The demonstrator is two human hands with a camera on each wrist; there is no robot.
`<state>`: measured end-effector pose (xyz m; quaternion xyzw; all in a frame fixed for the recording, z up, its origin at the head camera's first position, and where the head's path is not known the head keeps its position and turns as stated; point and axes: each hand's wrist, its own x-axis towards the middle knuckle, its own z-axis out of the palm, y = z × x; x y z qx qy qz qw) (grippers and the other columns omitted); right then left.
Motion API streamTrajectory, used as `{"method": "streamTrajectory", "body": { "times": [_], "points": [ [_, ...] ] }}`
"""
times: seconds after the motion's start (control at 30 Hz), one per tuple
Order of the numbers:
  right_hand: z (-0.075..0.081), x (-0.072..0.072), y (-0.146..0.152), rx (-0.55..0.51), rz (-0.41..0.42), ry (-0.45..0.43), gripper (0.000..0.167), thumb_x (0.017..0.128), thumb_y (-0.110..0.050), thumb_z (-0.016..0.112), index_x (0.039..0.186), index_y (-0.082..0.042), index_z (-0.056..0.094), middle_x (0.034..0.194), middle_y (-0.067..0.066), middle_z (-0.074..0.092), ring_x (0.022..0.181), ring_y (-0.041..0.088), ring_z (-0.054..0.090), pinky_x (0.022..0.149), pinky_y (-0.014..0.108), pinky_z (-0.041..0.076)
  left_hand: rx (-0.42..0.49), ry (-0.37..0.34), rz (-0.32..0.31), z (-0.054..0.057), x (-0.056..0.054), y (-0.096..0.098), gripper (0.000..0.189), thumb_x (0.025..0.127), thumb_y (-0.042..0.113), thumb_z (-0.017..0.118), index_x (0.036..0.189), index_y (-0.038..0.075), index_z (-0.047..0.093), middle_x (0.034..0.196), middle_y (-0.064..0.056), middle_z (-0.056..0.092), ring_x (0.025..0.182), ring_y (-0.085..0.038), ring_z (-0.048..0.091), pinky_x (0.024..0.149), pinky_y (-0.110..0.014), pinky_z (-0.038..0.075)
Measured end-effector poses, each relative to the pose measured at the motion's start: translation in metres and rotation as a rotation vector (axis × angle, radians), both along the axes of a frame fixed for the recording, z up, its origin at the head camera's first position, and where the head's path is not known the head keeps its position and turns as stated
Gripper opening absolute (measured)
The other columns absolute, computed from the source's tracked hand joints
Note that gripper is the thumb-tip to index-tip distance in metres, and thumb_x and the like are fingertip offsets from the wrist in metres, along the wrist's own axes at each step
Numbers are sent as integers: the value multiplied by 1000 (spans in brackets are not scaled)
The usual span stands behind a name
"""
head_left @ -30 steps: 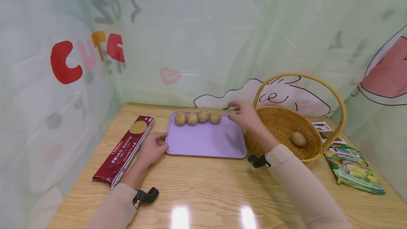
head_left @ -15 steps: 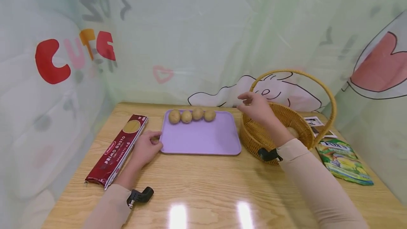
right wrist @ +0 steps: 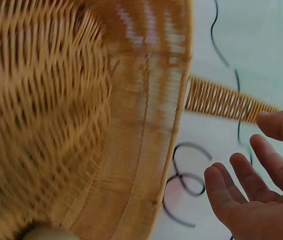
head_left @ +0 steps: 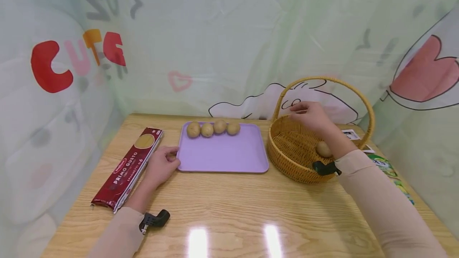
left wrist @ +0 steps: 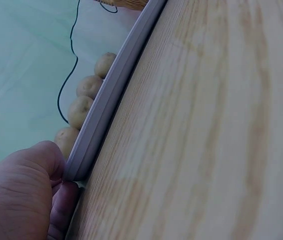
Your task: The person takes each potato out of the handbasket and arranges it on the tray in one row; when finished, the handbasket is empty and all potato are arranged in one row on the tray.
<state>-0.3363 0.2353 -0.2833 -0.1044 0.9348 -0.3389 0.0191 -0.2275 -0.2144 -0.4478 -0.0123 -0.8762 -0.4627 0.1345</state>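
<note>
My left hand (head_left: 161, 165) pinches the left edge of a lilac tray (head_left: 223, 154); in the left wrist view the thumb lies over the tray's corner with fingers below it. Several potatoes (head_left: 206, 129) stand in a row along the tray's back edge. Over the wicker basket (head_left: 287, 165) hovers my right hand (head_left: 311, 115), holding nothing, its fingers apart and slightly bent in the right wrist view. One potato (head_left: 323, 149) lies inside the basket, partly covered by my right forearm in the head view.
A red spaghetti pack (head_left: 129, 168) lies left of the tray, beside my left forearm. The basket's tall handle (head_left: 333, 79) arches above its opening. Behind my right arm are a green packet (head_left: 383, 164) and a card (head_left: 350, 133). A printed curtain (head_left: 229, 43) hangs behind the table.
My right hand has moved right, from above the tray's back right corner to over the basket. The head view has shifted slightly right. My left hand stays at the tray's edge.
</note>
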Motion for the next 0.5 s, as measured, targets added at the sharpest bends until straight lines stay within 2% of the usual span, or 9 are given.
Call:
{"method": "streamTrajectory", "body": {
  "times": [0.13, 0.3, 0.5],
  "points": [
    [1, -5, 12, 50, -13, -26, 47, 96, -32, 61, 129, 0, 55, 131, 23, 52, 121, 40, 48, 94, 55, 43, 3, -17, 2, -2, 0, -1, 45, 78, 3, 69, 122, -1, 65, 110, -13, 64, 84, -19, 64, 73, -31, 54],
    [0, -11, 29, 135, -35, -83, 47, 95, -27, 60, 130, 3, 54, 130, 26, 51, 117, 41, 48, 94, 56, 42, 4, -20, 1, -3, -1, -1, 44, 79, 4, 69, 123, 0, 65, 109, -12, 64, 83, -18, 64, 73, -31, 54],
    [-9, -14, 49, 202, -53, -144, 49, 94, -22, 61, 130, 9, 52, 128, 30, 51, 116, 44, 47, 95, 57, 41, -2, -17, 2, -1, 0, -1, 43, 79, 4, 69, 122, 0, 66, 109, -12, 64, 84, -19, 64, 73, -31, 54]
  ]
}}
